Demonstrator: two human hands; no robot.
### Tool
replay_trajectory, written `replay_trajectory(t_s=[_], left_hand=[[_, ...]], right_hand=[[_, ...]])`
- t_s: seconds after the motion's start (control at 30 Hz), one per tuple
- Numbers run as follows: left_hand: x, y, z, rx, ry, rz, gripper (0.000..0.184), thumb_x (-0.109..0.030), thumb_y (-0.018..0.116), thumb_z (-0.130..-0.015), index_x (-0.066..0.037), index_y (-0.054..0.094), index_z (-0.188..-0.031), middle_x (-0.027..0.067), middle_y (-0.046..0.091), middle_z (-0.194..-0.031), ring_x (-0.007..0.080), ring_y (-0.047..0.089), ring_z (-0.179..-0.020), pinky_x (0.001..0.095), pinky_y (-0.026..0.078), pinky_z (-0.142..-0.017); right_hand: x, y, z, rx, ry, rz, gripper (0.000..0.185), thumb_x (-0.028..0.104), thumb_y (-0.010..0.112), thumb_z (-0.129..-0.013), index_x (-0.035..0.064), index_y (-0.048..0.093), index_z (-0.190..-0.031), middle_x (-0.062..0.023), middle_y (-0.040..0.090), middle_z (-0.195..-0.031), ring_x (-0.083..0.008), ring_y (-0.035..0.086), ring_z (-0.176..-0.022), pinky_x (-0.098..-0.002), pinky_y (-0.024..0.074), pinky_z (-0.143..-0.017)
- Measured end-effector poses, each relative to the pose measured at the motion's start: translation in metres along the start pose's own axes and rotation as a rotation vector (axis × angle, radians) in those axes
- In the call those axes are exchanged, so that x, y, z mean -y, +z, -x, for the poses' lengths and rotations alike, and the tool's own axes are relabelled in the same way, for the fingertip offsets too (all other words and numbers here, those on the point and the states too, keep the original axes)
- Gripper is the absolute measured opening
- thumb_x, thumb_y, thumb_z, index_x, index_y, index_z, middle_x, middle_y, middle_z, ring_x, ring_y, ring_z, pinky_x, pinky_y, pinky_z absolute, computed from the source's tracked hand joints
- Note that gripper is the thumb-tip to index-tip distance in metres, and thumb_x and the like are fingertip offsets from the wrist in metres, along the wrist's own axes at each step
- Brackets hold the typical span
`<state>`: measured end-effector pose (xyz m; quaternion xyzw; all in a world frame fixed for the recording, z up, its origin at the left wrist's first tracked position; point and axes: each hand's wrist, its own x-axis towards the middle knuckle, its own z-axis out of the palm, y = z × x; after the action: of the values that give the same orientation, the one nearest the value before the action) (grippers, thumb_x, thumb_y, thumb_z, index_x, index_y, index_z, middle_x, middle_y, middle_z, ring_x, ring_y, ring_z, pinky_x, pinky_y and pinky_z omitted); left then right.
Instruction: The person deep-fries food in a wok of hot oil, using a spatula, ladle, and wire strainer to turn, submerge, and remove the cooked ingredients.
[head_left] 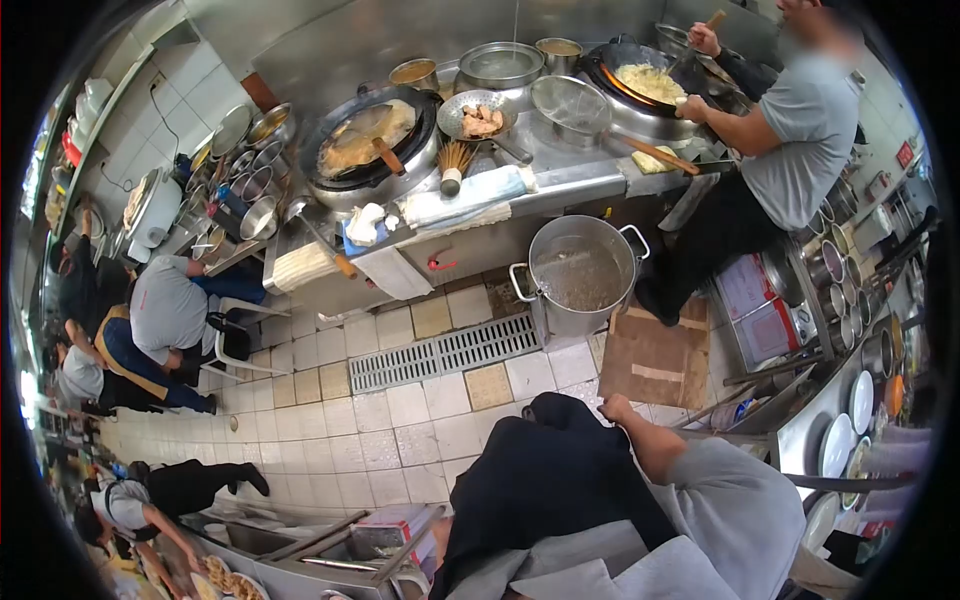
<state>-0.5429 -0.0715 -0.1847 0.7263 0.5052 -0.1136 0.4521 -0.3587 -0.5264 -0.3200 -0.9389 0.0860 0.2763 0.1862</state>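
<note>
My right hand (617, 408) is beside the black cloth (560, 465) over my lap, at the bottom centre. Its fingers look curled in, and whatever they may hold is hidden. Of my left arm (441, 535), only a sliver of skin shows past the cloth's left edge; the fingers are out of sight. Ahead of me on the floor stands a large two-handled metal pot (582, 270) of cloudy liquid. A flattened brown cardboard sheet (655, 355) lies on the tiles beyond my right hand.
A co-worker (800, 140) stirs food in the right wok (648, 85). The left wok (365, 140) holds brown liquid and a wooden-handled ladle. Between them sits a strainer with meat pieces (482, 122). A floor drain grate (445, 355) crosses the tiles. Other people (170, 310) are at the left.
</note>
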Motion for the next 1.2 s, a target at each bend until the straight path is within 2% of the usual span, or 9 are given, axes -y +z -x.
replay_trajectory(t_s=[0.2,0.3,0.33,0.43,0.73,0.87,0.97,1.13,1.2], left_hand=[[0.004,0.027,0.004,0.054,-0.038,-0.012,0.038,-0.006,0.058,-0.073,0.006,0.047,-0.108,0.0188,0.057,-0.075,0.0329,0.056,-0.058,0.04,0.047,-0.06],[-0.007,0.031,-0.002,0.055,-0.033,-0.024,0.038,-0.005,0.058,-0.073,0.006,0.047,-0.108,0.0187,0.057,-0.074,0.0319,0.056,-0.057,0.0392,0.047,-0.058],[-0.011,0.032,-0.004,0.056,-0.026,-0.029,0.038,-0.005,0.057,-0.073,0.006,0.046,-0.108,0.0187,0.057,-0.074,0.0316,0.056,-0.056,0.039,0.047,-0.057],[-0.02,0.033,-0.012,0.06,-0.009,-0.043,0.037,-0.004,0.057,-0.073,0.005,0.046,-0.107,0.0185,0.056,-0.074,0.0306,0.056,-0.055,0.0382,0.048,-0.054],[-0.041,0.037,-0.034,0.085,0.013,-0.069,0.036,-0.002,0.057,-0.073,0.005,0.045,-0.107,0.0181,0.056,-0.072,0.0277,0.057,-0.052,0.036,0.049,-0.047],[-0.044,0.04,-0.041,0.088,0.014,-0.065,0.036,-0.001,0.056,-0.074,0.005,0.045,-0.107,0.018,0.056,-0.072,0.0265,0.057,-0.05,0.035,0.049,-0.044],[-0.042,0.041,-0.045,0.086,0.016,-0.058,0.036,0.0,0.056,-0.074,0.004,0.045,-0.107,0.0178,0.056,-0.071,0.0255,0.057,-0.049,0.0342,0.049,-0.042],[-0.03,0.036,-0.046,0.078,-0.014,-0.009,0.037,0.0,0.056,-0.074,0.005,0.043,-0.108,0.0184,0.056,-0.074,0.0252,0.059,-0.05,0.0338,0.051,-0.041],[-0.023,0.035,-0.051,0.089,-0.044,0.012,0.038,0.0,0.055,-0.073,0.006,0.043,-0.109,0.0192,0.056,-0.076,0.0258,0.06,-0.052,0.0339,0.052,-0.042]], right_hand=[[-0.01,-0.022,-0.007,0.056,0.171,-0.288,0.029,0.026,0.054,-0.079,-0.001,0.064,-0.074,-0.0148,0.06,-0.058,-0.0236,0.06,-0.045,-0.033,0.051,-0.044],[-0.008,-0.04,-0.002,0.166,0.186,-0.255,0.029,0.025,0.054,-0.08,-0.0019,0.064,-0.077,-0.0151,0.06,-0.059,-0.0238,0.06,-0.047,-0.0337,0.0514,-0.044],[-0.026,-0.02,-0.016,0.137,0.097,-0.18,0.029,0.025,0.055,-0.08,-0.0026,0.064,-0.078,-0.015,0.061,-0.059,-0.0235,0.06,-0.047,-0.0338,0.0511,-0.043],[-0.016,-0.03,-0.012,0.151,0.213,-0.295,0.029,0.025,0.055,-0.079,-0.0022,0.064,-0.077,-0.0147,0.061,-0.059,-0.0231,0.061,-0.047,-0.0336,0.0513,-0.043],[-0.016,-0.02,-0.001,0.092,0.212,-0.46,0.028,0.025,0.057,-0.077,-0.0016,0.063,-0.079,-0.0135,0.061,-0.058,-0.0205,0.059,-0.045,-0.0313,0.0504,-0.043],[-0.041,0.007,0.001,0.129,0.184,-0.359,0.028,0.024,0.055,-0.079,-0.0031,0.062,-0.078,-0.0154,0.062,-0.065,-0.0229,0.062,-0.052,-0.0333,0.0523,-0.046],[-0.032,-0.01,0.014,0.245,0.355,-0.372,0.03,0.025,0.054,-0.079,-0.0036,0.062,-0.078,-0.0153,0.063,-0.065,-0.0233,0.063,-0.053,-0.0342,0.0532,-0.046],[-0.036,-0.007,0.01,0.242,0.347,-0.416,0.025,0.02,0.057,-0.08,-0.0037,0.063,-0.084,-0.0158,0.064,-0.07,-0.0225,0.064,-0.056,-0.0349,0.0545,-0.046],[-0.027,-0.007,0.009,0.182,0.318,-0.472,0.026,0.022,0.057,-0.078,-0.0037,0.062,-0.074,-0.0153,0.062,-0.063,-0.0229,0.062,-0.051,-0.0345,0.0524,-0.046]])
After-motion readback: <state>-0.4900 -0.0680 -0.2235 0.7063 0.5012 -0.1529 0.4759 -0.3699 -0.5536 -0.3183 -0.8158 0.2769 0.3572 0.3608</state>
